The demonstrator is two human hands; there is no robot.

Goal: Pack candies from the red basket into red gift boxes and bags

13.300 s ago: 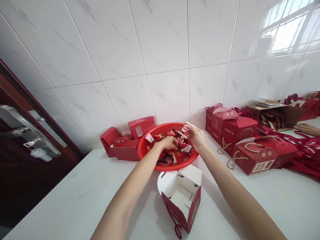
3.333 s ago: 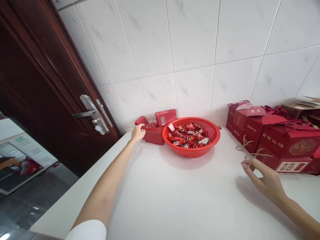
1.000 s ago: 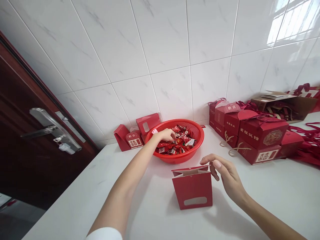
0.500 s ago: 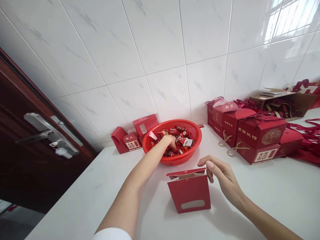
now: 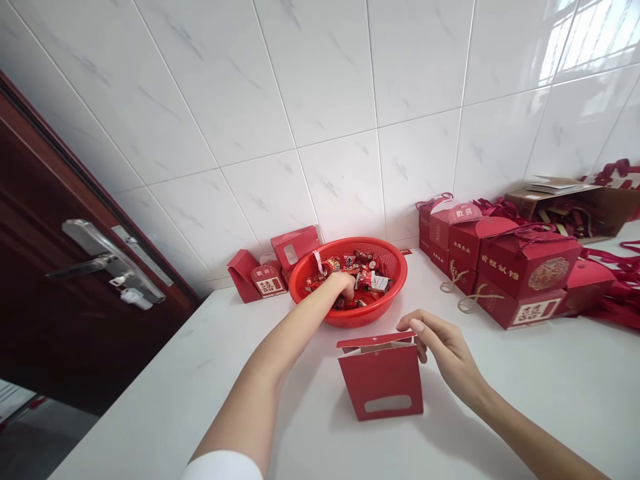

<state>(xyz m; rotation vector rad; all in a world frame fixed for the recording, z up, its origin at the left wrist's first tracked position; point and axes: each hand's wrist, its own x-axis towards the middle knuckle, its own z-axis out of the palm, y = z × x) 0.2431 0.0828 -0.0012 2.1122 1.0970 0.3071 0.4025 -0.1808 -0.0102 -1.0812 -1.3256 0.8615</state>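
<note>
My left hand point(image 5: 344, 283) is down inside a red plastic basket point(image 5: 400, 277), its fingers curled among wrapped candies point(image 5: 367, 281). The fingertips are hidden, so what they grip cannot be made out. In front of the basket a red paper gift box point(image 5: 381, 381) stands upright on the white table, its top flaps parted a little and an oblong window low on its face. Beside the box's upper right corner is my right hand point(image 5: 440, 343), thumb and fingers loosely bent and apart, holding nothing. Its fingertips are at the box's edge; whether they touch is unclear.
Small red boxes point(image 5: 257, 277) stand left of the basket, against the tiled wall. To the right are stacked red gift boxes point(image 5: 525, 267) with cords and ribbons, and an open cardboard box point(image 5: 575, 210) behind them. A dark door with a metal handle point(image 5: 113, 260) is at left.
My left hand has shifted slightly within the candies, and some wrappers around it have moved. My right hand stays beside the box. The whole view has shifted a little.
</note>
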